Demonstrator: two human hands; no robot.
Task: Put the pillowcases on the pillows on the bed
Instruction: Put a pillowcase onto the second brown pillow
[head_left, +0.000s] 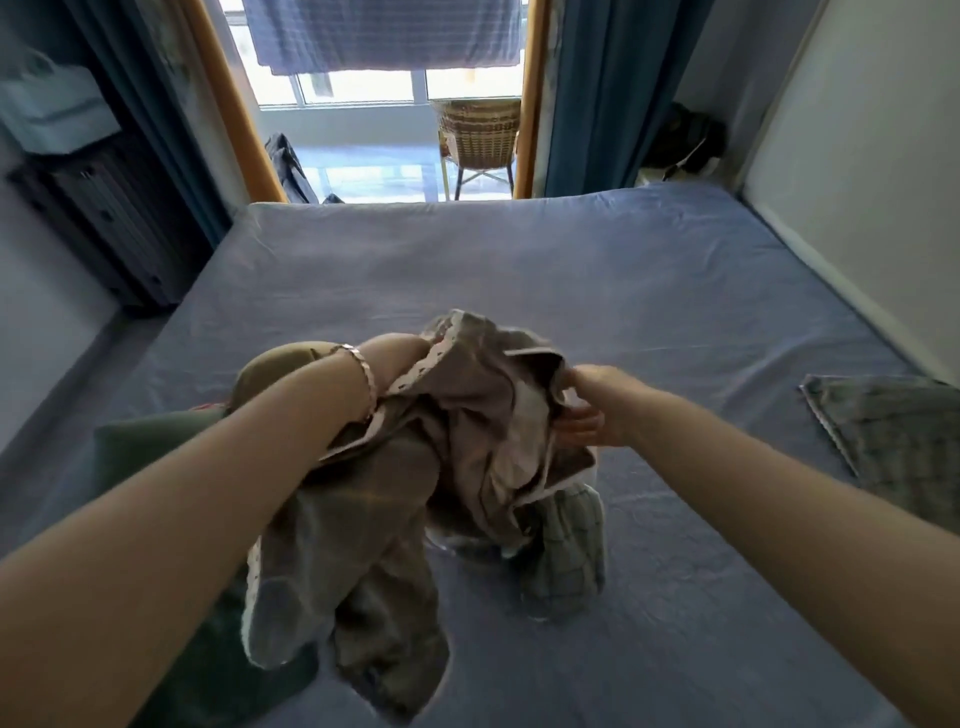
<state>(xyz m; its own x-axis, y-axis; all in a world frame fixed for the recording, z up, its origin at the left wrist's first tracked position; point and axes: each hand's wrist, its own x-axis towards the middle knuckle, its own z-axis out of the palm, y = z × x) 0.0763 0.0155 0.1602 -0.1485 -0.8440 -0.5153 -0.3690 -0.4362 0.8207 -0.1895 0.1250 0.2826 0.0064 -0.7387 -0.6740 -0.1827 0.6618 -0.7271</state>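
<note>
A grey checked pillowcase (395, 499) with a white lace edge hangs bunched above the bed (519, 270). My left hand (400, 353) is pushed inside its opening, so the fingers are hidden by cloth. My right hand (592, 405) pinches the rim of the opening at the right. An olive-green pillow (270, 369) lies on the bed just behind my left forearm, with a darker green one (140, 447) under my arm. A second checked pillowcase (893, 441) lies flat on the bed at the right edge.
The bed is covered by a blue sheet and fills the middle of the view. A white wall runs along its right side. A dark cabinet (119, 223) stands at the left. Beyond the bed, blue curtains frame a balcony door with a wicker chair (480, 135).
</note>
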